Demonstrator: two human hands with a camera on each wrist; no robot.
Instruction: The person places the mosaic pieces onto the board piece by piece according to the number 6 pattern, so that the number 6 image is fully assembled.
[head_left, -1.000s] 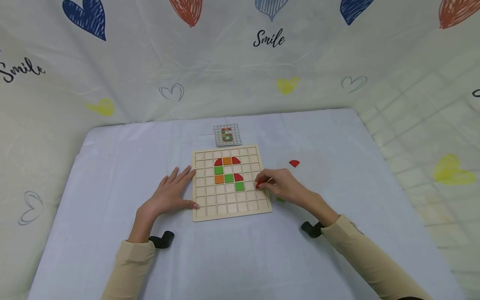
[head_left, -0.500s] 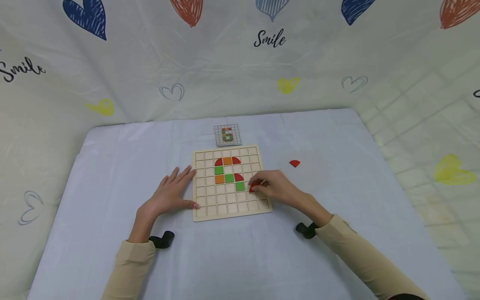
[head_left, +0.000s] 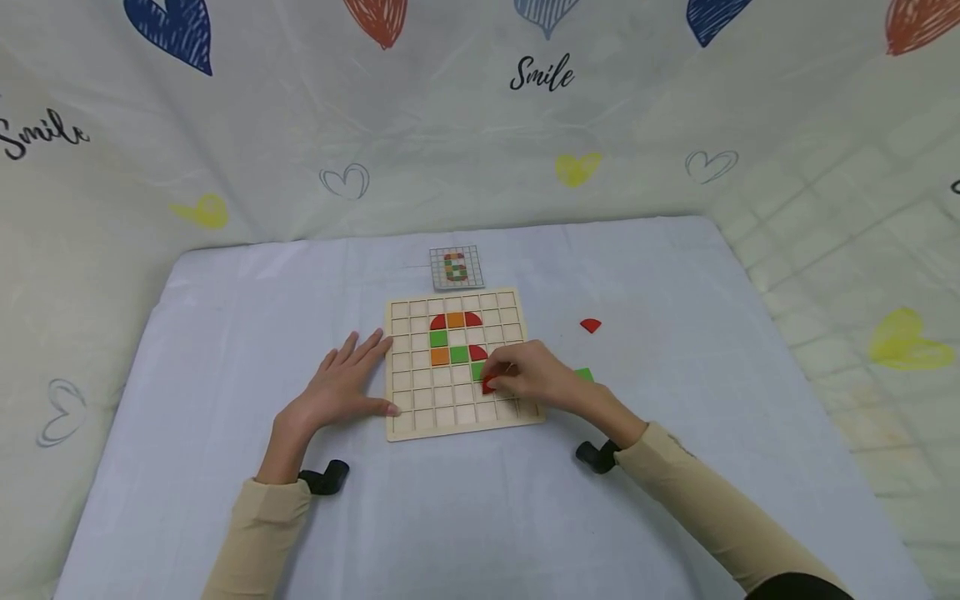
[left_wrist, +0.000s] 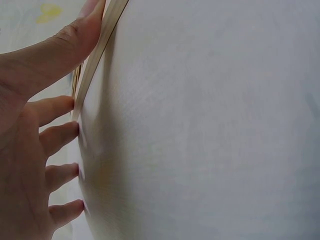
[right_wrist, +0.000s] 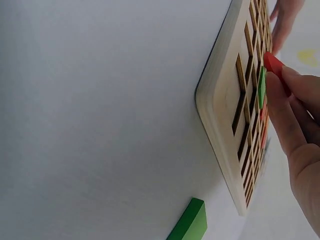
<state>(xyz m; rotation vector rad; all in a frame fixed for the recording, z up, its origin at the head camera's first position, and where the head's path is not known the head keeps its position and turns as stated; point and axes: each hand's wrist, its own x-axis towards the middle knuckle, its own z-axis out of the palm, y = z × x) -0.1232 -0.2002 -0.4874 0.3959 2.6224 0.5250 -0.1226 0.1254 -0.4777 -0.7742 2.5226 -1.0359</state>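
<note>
A wooden grid board lies on the table with red quarter-round, orange and green square tiles set in its cells. My left hand is spread flat at the board's left edge; in the left wrist view its thumb and fingertips touch the rim. Over the right half of the board, my right hand pinches a red quarter-round tile between thumb and fingers. That tile is tilted, just beside a green square tile seated in the grid. The fingers partly cover the held tile.
Behind the board lies a small pattern card with a coloured figure. A loose red quarter-round tile rests to the right. A loose green tile sits near the board's right side, partly hidden by the right forearm in the head view.
My right hand has moved left and slightly nearer over the board, carrying the red tile from the right edge towards the green tile. The left hand stays in place.
</note>
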